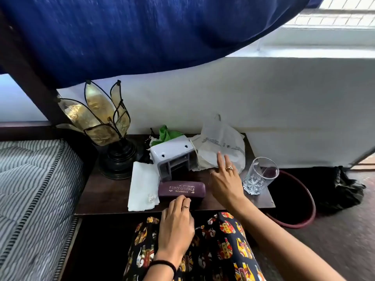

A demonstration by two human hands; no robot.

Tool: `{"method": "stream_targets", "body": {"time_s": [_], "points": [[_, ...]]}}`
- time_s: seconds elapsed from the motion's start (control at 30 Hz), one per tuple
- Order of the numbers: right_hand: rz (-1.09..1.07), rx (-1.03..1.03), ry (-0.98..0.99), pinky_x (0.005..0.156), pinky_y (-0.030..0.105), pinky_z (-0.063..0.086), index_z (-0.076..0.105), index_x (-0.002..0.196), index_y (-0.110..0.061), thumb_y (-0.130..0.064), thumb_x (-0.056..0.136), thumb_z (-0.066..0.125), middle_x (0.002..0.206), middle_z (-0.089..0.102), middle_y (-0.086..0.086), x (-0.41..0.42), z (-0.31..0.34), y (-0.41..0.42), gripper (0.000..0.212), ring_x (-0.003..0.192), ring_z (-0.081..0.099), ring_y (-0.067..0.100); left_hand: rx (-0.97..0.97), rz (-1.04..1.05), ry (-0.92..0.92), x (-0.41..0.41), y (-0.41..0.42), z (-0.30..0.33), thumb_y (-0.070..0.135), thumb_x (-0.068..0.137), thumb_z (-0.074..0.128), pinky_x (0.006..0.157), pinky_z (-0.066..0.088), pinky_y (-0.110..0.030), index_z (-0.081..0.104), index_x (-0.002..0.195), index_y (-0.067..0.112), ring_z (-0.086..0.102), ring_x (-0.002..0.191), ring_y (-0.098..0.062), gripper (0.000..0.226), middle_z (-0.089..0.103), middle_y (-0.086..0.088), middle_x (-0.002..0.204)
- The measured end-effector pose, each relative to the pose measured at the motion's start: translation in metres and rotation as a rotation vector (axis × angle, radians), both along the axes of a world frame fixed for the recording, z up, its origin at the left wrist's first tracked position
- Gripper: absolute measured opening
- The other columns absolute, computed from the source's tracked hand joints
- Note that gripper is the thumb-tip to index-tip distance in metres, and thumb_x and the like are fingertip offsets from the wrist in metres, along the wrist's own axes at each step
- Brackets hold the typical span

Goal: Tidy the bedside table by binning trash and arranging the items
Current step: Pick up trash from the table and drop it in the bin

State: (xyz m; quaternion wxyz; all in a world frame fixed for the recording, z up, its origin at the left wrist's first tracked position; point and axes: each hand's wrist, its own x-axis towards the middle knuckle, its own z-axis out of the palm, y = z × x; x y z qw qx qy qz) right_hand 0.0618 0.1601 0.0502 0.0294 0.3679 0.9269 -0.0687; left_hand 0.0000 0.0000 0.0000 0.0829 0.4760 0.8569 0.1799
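Note:
On the dark wooden bedside table (107,196) lie a purple spectacle case (181,189), a white paper tissue (143,186), a grey plastic holder tipped on its side (173,157), a crumpled white plastic bag (222,146) and a green wrapper (167,133) behind the holder. A clear glass (260,175) stands at the right edge. My left hand (175,224) rests at the table's front edge, fingertips touching the case. My right hand (225,177) hovers with fingers spread just in front of the plastic bag, holding nothing.
A petal-shaped lamp (101,122) on a black base stands at the table's back left. A dark bin with a red rim (294,199) sits on the floor to the right, a black bag (341,187) beyond it. A striped mattress (30,189) lies left.

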Motion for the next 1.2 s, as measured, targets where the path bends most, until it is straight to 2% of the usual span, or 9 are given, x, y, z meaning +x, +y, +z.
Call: {"method": "stream_targets", "body": {"time_s": [0.1, 0.27, 0.33, 0.47, 0.67, 0.8, 1.0, 1.1, 1.2], "points": [[-0.062, 0.054, -0.094, 0.117, 0.048, 0.005, 0.061, 0.115, -0.01, -0.017, 0.092, 0.045, 0.157, -0.015, 0.02, -0.009, -0.012, 0.013, 0.029, 0.144, -0.011, 0.042, -0.023, 0.015, -0.005, -0.005, 0.004, -0.003, 0.025, 0.093, 0.042, 0.102, 0.037, -0.031, 0.045, 0.134, 0.019, 0.037, 0.13, -0.012, 0.041, 0.045, 0.004, 0.14], [-0.068, 0.107, -0.172, 0.116, 0.051, 0.009, 0.039, 0.137, -0.012, -0.019, 0.094, 0.045, 0.158, -0.008, 0.019, -0.019, -0.033, 0.036, 0.044, 0.144, -0.006, 0.044, -0.092, 0.026, 0.025, -0.01, 0.007, -0.011, 0.028, 0.093, 0.042, 0.101, 0.039, -0.034, 0.043, 0.135, 0.018, 0.038, 0.13, -0.014, 0.043, 0.044, 0.002, 0.141], [-0.078, 0.15, -0.162, 0.115, 0.049, 0.017, 0.035, 0.14, -0.007, -0.02, 0.092, 0.049, 0.158, 0.009, 0.018, -0.023, -0.039, 0.041, 0.051, 0.145, 0.009, 0.041, -0.133, 0.032, 0.022, -0.01, 0.008, -0.012, 0.027, 0.088, 0.051, 0.093, 0.046, -0.035, 0.051, 0.129, 0.017, 0.048, 0.123, -0.016, 0.042, 0.053, 0.0, 0.133], [-0.096, 0.203, -0.207, 0.089, 0.042, 0.052, 0.064, 0.117, -0.001, -0.024, 0.059, 0.081, 0.125, 0.062, 0.013, -0.025, -0.037, 0.046, 0.065, 0.114, 0.059, 0.035, -0.126, 0.038, 0.036, -0.009, 0.009, -0.018, 0.028, 0.082, 0.062, 0.081, 0.052, -0.035, 0.059, 0.12, 0.016, 0.059, 0.109, -0.016, 0.04, 0.062, 0.001, 0.121], [-0.057, 0.288, -0.009, 0.107, 0.045, 0.03, 0.025, 0.143, 0.005, -0.012, 0.085, 0.049, 0.145, 0.035, 0.018, -0.026, 0.013, 0.062, 0.065, 0.136, 0.031, 0.038, -0.098, 0.054, 0.037, -0.005, 0.009, -0.009, 0.031, 0.088, 0.055, 0.091, 0.045, -0.033, 0.051, 0.129, 0.018, 0.052, 0.118, -0.014, 0.044, 0.054, 0.003, 0.131], [-0.099, 0.351, 0.07, 0.101, 0.046, 0.034, 0.027, 0.142, 0.003, -0.039, 0.086, 0.056, 0.135, 0.041, 0.017, -0.024, 0.055, 0.083, 0.075, 0.127, 0.038, 0.038, -0.088, 0.062, 0.031, -0.003, 0.006, -0.007, 0.034, 0.097, 0.034, 0.106, 0.034, -0.031, 0.03, 0.142, 0.02, 0.034, 0.132, -0.011, 0.047, 0.034, 0.005, 0.147], [-0.123, 0.406, 0.171, 0.097, 0.049, 0.038, 0.018, 0.146, 0.0, -0.066, 0.069, 0.065, 0.137, 0.037, 0.016, -0.002, 0.107, 0.097, 0.112, 0.12, 0.043, 0.039, -0.141, 0.04, 0.027, -0.002, 0.003, -0.005, 0.034, 0.097, 0.034, 0.107, 0.034, -0.034, 0.028, 0.142, 0.019, 0.032, 0.133, -0.013, 0.048, 0.031, 0.003, 0.148], [-0.158, 0.438, 0.218, 0.095, 0.052, 0.041, 0.014, 0.147, -0.001, -0.053, 0.069, 0.073, 0.138, 0.036, 0.019, 0.018, 0.127, 0.105, 0.112, 0.115, 0.046, 0.041, -0.164, 0.035, 0.041, -0.001, 0.005, -0.005, 0.032, 0.097, 0.036, 0.107, 0.033, -0.033, 0.029, 0.142, 0.018, 0.031, 0.135, -0.014, 0.048, 0.031, 0.002, 0.149], [-0.208, 0.473, 0.328, 0.079, 0.056, 0.049, 0.018, 0.147, -0.002, -0.006, 0.08, 0.065, 0.135, 0.036, 0.021, 0.046, 0.134, 0.115, 0.082, 0.098, 0.054, 0.047, -0.199, 0.028, 0.051, 0.001, 0.006, -0.004, 0.03, 0.096, 0.038, 0.107, 0.034, -0.033, 0.031, 0.141, 0.018, 0.032, 0.135, -0.014, 0.048, 0.033, 0.002, 0.149]]}}
